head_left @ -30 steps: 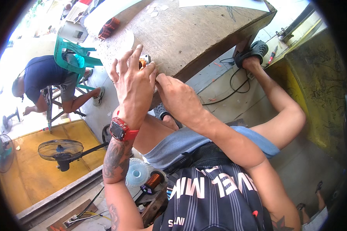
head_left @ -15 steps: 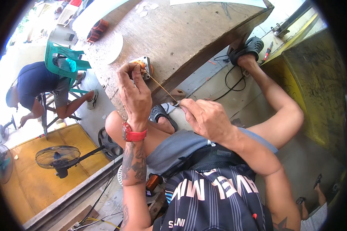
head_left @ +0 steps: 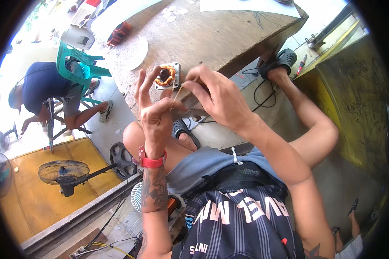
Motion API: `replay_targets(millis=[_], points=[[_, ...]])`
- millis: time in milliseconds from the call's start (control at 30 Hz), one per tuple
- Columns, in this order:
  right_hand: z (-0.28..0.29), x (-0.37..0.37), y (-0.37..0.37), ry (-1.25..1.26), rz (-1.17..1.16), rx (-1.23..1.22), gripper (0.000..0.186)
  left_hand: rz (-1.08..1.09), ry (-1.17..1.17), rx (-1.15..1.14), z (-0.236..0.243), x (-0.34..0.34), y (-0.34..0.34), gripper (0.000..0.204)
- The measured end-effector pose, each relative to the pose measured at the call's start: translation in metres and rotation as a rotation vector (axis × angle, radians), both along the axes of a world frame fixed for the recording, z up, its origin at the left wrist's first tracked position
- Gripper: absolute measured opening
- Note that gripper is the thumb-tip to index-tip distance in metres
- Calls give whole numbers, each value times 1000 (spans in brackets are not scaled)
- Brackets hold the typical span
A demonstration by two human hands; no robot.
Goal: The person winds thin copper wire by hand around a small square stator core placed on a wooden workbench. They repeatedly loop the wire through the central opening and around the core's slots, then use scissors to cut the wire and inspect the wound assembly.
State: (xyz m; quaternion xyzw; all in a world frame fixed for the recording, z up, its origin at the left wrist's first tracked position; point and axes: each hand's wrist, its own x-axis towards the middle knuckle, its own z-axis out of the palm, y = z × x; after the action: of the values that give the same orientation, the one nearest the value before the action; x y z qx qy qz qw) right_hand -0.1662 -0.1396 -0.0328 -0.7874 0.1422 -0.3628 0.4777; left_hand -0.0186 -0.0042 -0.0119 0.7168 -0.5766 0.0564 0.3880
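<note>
A small motor stator (head_left: 176, 71) with orange copper windings in a square metal frame sits near the bench's front left corner. A thin tan strand (head_left: 178, 93), cord or wire, runs beside it between my hands. My right hand (head_left: 218, 97), just right of the stator, pinches the strand between thumb and fingertips. My left hand (head_left: 156, 113), with a red watch (head_left: 152, 160) on its wrist, is at the stator's near left side. Some of its fingers are raised and apart, while the strand meets it by the thumb, where the grip is partly blurred.
The wooden bench (head_left: 220, 39) bears a white disc (head_left: 137, 54), a dark red wound coil part (head_left: 119, 33) and paper pieces (head_left: 170, 13). A person (head_left: 47, 84) bends beside a green chair (head_left: 80, 64) at left. A standing fan (head_left: 64, 172) and yellow metal panel (head_left: 354, 95) flank me.
My right hand has moved up and left toward the stator. My left hand has drawn down off it, uncovering the windings. The strand, earlier taut between my hands, now hangs in a short bend.
</note>
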Motion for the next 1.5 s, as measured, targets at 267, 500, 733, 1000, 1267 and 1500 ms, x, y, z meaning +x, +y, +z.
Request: replay_targets(millis=[267,500,733,1000,1267,1500], points=[[-17,25,22,69,-55,50,15,312,198,-32,-10,-1,-22,16],[-21,-18,18,185,-77,92,11,91,195,79,0,1,-31,11],[-24,-36,60,295,244,-207,19,167,196,8,-13,-5,-40,12],[3,-2,-6,-31,-34,-286,14,-30,16,-38,1,-1,-7,33],[-8,27,21,175,-82,-130,15,382,385,-119,-15,-9,-22,16],[-5,-8,6,450,6,153,19,62,301,79,-2,7,-27,14]])
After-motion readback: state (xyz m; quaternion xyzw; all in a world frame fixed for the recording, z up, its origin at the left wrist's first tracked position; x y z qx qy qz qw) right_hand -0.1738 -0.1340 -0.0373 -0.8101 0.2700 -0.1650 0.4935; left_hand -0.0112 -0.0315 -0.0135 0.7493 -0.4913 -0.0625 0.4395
